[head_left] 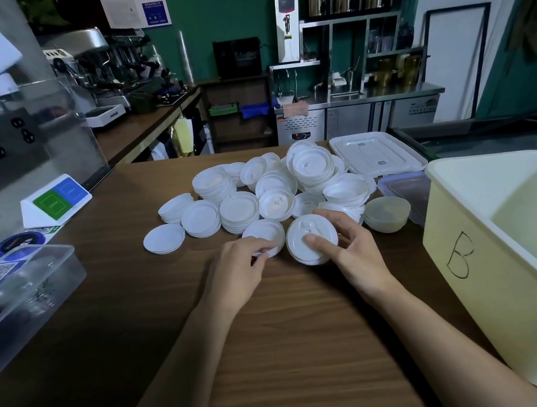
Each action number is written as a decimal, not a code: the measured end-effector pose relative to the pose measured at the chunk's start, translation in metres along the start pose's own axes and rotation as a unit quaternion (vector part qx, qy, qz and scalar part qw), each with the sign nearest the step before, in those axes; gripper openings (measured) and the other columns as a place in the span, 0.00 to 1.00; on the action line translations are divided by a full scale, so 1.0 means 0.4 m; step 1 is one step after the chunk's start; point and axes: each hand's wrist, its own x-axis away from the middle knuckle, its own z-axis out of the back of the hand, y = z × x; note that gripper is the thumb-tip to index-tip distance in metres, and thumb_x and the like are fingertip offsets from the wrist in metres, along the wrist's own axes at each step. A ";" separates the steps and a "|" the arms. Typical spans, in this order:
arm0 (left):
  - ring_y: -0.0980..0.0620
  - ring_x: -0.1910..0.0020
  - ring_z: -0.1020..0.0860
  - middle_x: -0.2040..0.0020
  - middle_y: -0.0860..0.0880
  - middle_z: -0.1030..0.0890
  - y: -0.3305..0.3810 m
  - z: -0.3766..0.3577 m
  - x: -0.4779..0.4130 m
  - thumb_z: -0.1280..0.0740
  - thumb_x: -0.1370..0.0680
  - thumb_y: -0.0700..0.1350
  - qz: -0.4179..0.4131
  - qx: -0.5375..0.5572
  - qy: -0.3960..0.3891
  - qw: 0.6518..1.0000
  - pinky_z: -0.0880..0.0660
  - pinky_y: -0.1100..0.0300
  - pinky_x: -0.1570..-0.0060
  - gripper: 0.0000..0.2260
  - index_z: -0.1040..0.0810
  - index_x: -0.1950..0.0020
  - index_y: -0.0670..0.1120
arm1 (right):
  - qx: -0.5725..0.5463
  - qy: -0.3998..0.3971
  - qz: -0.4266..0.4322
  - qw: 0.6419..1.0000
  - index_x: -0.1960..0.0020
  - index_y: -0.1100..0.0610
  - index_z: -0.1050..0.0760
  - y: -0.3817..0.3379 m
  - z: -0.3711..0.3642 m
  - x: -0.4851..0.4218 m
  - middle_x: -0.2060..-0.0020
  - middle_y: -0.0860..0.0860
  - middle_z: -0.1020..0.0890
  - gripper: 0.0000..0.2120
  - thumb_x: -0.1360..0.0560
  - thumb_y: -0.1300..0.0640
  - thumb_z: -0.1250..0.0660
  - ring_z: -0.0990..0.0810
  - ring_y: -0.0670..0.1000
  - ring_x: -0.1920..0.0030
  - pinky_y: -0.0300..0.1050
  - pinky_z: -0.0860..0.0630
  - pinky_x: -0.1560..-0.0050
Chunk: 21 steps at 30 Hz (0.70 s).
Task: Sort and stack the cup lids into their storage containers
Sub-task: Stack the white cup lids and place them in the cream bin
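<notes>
1 brown wooden desk [290, 333] carries every item. At its right edge stands 1 large pale-yellow bin [487, 279], open at the top and marked "B" on the near wall. At the left edge sits 1 clear plastic container [38, 293], also open. 1 white rectangular tray lid [378, 155] lies flat at the far right, behind the bin.

The pile of white cup lids [259, 191] occupies the desk centre as several short stacks and loose lids that overlap and lean on each other. 1 white sign stand [55, 201] with 1 green and 1 blue panel stands far left, well apart from the pile.

2 obstructions stand between the pile and the bin:
- 1 small clear box [408, 188] with its cover on.
- 1 translucent round stack [387, 214] just in front of the box, at the pile's right edge.

The left hand [240, 266] is at the pile's near edge. Its grip is curled and pinches the near rim of a flat white lid [263, 233]. The right hand [348, 248] holds a tabbed lid [300, 236] just beside the flat one, with the thumb pressed on the top face and the fingers wrapped round the far rim.
</notes>
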 end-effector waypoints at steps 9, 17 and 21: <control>0.58 0.61 0.22 0.59 0.50 0.17 0.030 0.016 -0.010 0.19 0.29 0.37 0.070 0.124 0.078 0.987 0.26 0.71 0.59 0.10 0.13 0.49 0.43 | 0.013 0.001 0.010 1.000 0.35 0.54 0.19 -0.005 -0.007 0.003 0.44 0.44 0.14 0.18 0.24 0.62 0.23 0.16 0.38 0.45 0.29 0.24 0.46; 0.60 0.46 0.17 0.43 0.56 0.20 0.049 0.038 -0.012 0.25 0.21 0.43 0.125 0.229 0.185 0.947 0.21 0.69 0.49 0.11 0.16 0.40 0.51 | 0.043 -0.016 0.000 0.999 0.32 0.43 0.20 0.007 -0.007 -0.002 0.38 0.37 0.16 0.18 0.20 0.55 0.26 0.20 0.37 0.36 0.37 0.27 0.34; 0.53 0.45 0.15 0.41 0.47 0.16 0.046 0.047 -0.024 0.29 0.18 0.40 0.210 0.401 0.161 0.877 0.17 0.56 0.45 0.09 0.16 0.39 0.47 | 0.035 -0.015 -0.002 0.999 0.30 0.44 0.20 0.006 -0.004 -0.004 0.37 0.38 0.16 0.20 0.19 0.58 0.28 0.21 0.38 0.35 0.38 0.27 0.33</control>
